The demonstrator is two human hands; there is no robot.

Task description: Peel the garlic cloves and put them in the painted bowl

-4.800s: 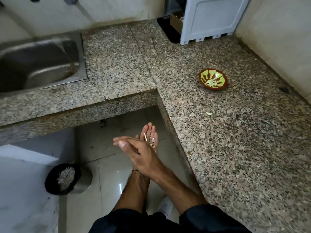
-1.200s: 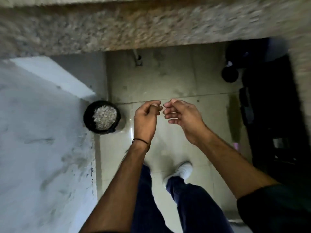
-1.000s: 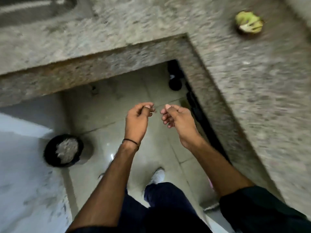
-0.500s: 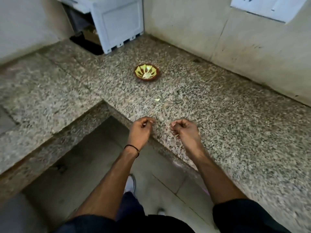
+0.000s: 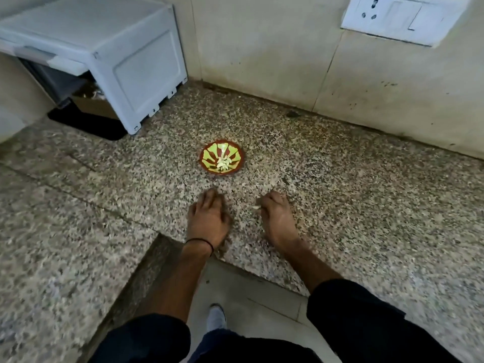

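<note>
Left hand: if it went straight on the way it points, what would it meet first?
Likely the painted bowl, across a stretch of granite counter; the left hand points at it, though its height is unclear.

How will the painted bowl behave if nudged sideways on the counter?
Likely slides rather than tips: the painted bowl looks shallow and wide, sitting flat on the granite counter. Probably light: it holds only a small heap of garlic cloves, so a gentle push may shift it. Looks like painted pottery, so it may chip if knocked.
</note>
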